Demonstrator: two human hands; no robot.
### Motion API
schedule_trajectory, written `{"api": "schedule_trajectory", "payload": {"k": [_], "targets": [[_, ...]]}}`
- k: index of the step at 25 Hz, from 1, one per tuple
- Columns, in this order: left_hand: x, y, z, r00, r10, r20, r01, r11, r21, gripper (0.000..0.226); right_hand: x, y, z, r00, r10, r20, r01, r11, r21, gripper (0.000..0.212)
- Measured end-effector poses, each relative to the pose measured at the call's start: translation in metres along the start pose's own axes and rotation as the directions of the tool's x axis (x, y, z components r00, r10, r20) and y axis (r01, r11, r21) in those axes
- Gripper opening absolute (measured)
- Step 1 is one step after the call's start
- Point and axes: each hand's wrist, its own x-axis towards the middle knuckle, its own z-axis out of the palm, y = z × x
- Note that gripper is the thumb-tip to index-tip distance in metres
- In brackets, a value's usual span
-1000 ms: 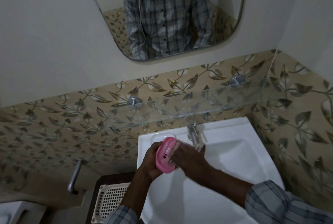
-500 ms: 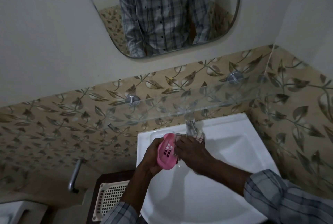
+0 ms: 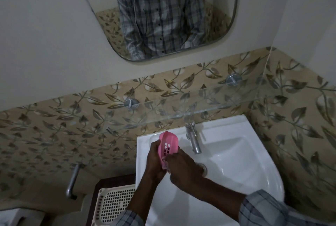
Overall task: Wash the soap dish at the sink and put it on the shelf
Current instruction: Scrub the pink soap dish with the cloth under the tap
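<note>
Right hand (image 3: 183,169) hides soap dish's (image 3: 168,145) lower end, perhaps blurred; basket (image 3: 112,205) cropped

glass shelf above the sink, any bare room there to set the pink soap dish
The clear glass shelf looks bare along its whole span between the two metal wall brackets. It is crowded lower down: both hands hold the pink slotted plastic soap dish beside the steel tap.
</note>
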Motion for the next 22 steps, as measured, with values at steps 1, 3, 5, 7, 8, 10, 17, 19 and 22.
{"api": "schedule_trajectory", "payload": {"k": [1, 3, 5, 7, 8, 10, 17, 19, 22], "targets": [[-0.001, -0.005, 0.001, 0.999, 0.030, -0.015, -0.030, 0.999, 0.010, 0.053, 0.007, -0.001, -0.001, 0.990, 0.126, -0.057, -0.112, 0.974, 0.197, 0.020], [-0.002, -0.009, -0.002, 0.999, 0.051, 0.011, -0.051, 0.999, -0.001, 0.054, 0.013, 0.002, -0.004, 0.961, 0.274, -0.043, -0.215, 0.835, 0.507, 0.017], [-0.001, -0.004, -0.006, 1.000, 0.022, 0.022, -0.022, 1.000, 0.005, 0.056, 0.008, 0.012, -0.006, 0.997, 0.016, -0.070, 0.005, 0.959, 0.285, 0.020], [0.002, 0.001, -0.006, 1.000, -0.003, 0.007, 0.003, 1.000, 0.022, 0.058, 0.001, 0.031, 0.002, 0.967, -0.252, -0.042, 0.248, 0.965, -0.085, 0.035], [0.002, 0.001, -0.002, 1.000, 0.017, -0.023, -0.016, 0.999, 0.039, 0.059, 0.000, 0.034, 0.003, 0.965, -0.264, -0.003, 0.261, 0.957, -0.124, 0.034], [0.003, -0.007, 0.002, 0.995, 0.090, -0.046, -0.089, 0.995, 0.033, 0.058, 0.008, 0.021, 0.002, 0.995, -0.049, -0.087, 0.060, 0.990, 0.131, 0.025], [0.008, -0.001, 0.000, 0.992, 0.124, 0.019, -0.125, 0.992, 0.023, 0.063, 0.011, 0.018, -0.004, 0.999, -0.046, 0.009, 0.046, 0.998, -0.046, 0.035], [0.010, -0.007, -0.001, 0.983, 0.183, 0.012, -0.183, 0.982, 0.044, 0.059, 0.019, 0.009, -0.006, 0.992, 0.128, -0.020, -0.120, 0.966, 0.230, 0.024], [0.011, -0.005, -0.001, 0.966, 0.257, 0.016, -0.258, 0.966, 0.020, 0.051, 0.028, 0.000, -0.015, 0.968, 0.248, -0.045, -0.195, 0.850, 0.489, 0.016]]}}
